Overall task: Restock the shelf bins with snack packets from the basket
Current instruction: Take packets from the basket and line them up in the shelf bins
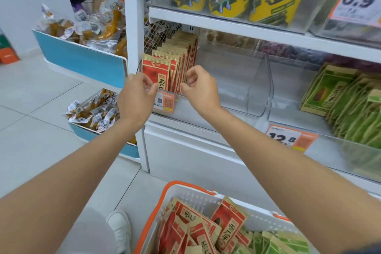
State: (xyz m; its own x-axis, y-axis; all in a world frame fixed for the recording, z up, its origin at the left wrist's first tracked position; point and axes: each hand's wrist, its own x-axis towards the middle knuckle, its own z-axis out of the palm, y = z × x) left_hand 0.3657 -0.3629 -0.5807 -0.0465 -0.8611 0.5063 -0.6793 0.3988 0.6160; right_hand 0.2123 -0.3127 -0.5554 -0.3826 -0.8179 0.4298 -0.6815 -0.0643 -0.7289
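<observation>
— So, where are the red and tan paper snack packets (pixel 165 72)?

— One row stands up straight along the left wall of the clear plastic shelf bin (pixel 243 88), right up to its front edge. More lie in a messy pile in the white plastic basket with orange handles (pixel 193 192).

— What are the hands doing?

— The left hand (pixel 138 97) is at the bin's front left corner, fingers (pixel 145 82) curled by the first packet. The right hand (pixel 201 88) is at the right side of the row, fingers curled too. Both are half closed. I cannot tell if they pinch a packet or only touch it.

— How do the packets feel?

— Light and thin, I guess. The paper looks stiff enough to stand, but it can bend and crinkle.

— Where is a good place to hold?

— By the flat sides, near the top edge, thumb in front and fingers behind. Squeeze softly, so the snacks inside do not break.
</observation>
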